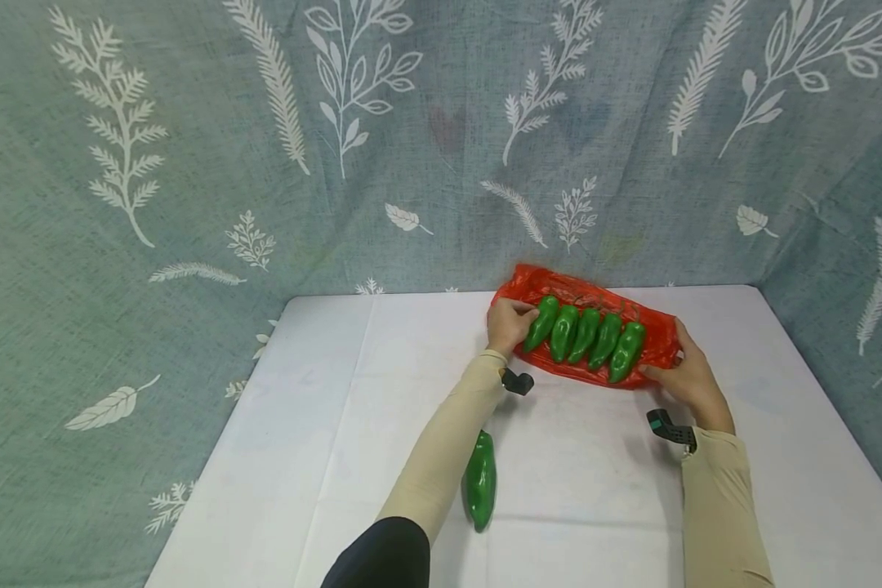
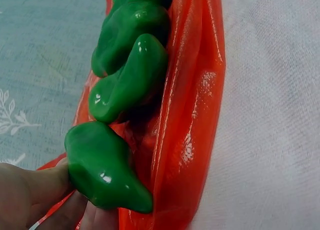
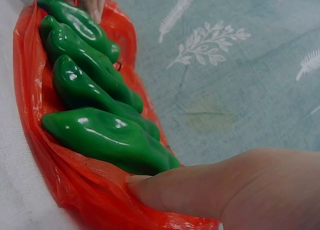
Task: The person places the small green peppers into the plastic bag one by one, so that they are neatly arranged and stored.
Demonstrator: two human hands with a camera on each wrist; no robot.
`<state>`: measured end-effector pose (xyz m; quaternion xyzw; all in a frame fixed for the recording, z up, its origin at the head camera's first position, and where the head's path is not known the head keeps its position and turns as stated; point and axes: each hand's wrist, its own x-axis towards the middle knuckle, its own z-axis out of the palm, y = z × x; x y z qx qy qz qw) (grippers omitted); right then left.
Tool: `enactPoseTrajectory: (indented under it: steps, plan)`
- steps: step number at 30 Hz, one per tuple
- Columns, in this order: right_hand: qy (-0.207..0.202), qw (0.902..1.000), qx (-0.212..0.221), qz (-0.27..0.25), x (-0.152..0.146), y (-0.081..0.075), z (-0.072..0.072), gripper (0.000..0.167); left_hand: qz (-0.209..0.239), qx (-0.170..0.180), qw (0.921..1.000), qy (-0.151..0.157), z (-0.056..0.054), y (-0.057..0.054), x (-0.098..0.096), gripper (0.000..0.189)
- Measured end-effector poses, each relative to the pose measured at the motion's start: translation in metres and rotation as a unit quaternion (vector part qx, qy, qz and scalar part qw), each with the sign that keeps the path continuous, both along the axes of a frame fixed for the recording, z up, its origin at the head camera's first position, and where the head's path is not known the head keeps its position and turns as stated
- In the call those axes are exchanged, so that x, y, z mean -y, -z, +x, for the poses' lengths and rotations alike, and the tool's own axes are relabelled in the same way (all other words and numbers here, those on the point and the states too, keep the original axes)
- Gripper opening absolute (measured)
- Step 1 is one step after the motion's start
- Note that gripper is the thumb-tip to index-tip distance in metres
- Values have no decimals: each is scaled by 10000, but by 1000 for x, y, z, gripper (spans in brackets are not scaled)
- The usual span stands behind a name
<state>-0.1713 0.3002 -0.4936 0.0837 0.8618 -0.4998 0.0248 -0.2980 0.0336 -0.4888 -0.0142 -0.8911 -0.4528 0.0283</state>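
Note:
A red plastic bag [image 1: 657, 335] lies spread near the table's back edge, with several glossy green peppers [image 1: 586, 331] side by side on it. At the bag's left end, my left hand [image 1: 509, 324] holds the leftmost pepper [image 2: 102, 165], thumb and fingers against its side. Some of those fingers are hidden behind the pepper in the left wrist view. My right hand [image 1: 694, 380] grips the bag's right end, its thumb [image 3: 165, 190] pressing on the red plastic beside the rightmost pepper [image 3: 107, 137]. The other right fingers are out of sight in the right wrist view.
Another green pepper [image 1: 480, 482] lies on the white table [image 1: 573, 482] nearer the front, partly covered by the left forearm. A green-grey cloth with white leaf prints [image 1: 412, 147] hangs behind the table and along its sides.

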Motion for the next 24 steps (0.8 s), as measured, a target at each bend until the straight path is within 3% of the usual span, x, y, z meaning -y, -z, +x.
enactPoseTrajectory:
  steps: [7,24]
  plan:
    - [-13,10000,-27,2,-1,1,0,107,76,48,10000,9,4,0,-3,14]
    - [2,9999,73,100,-3,0,-2,109,-63,221,9997,-21,0,7,-12,15]
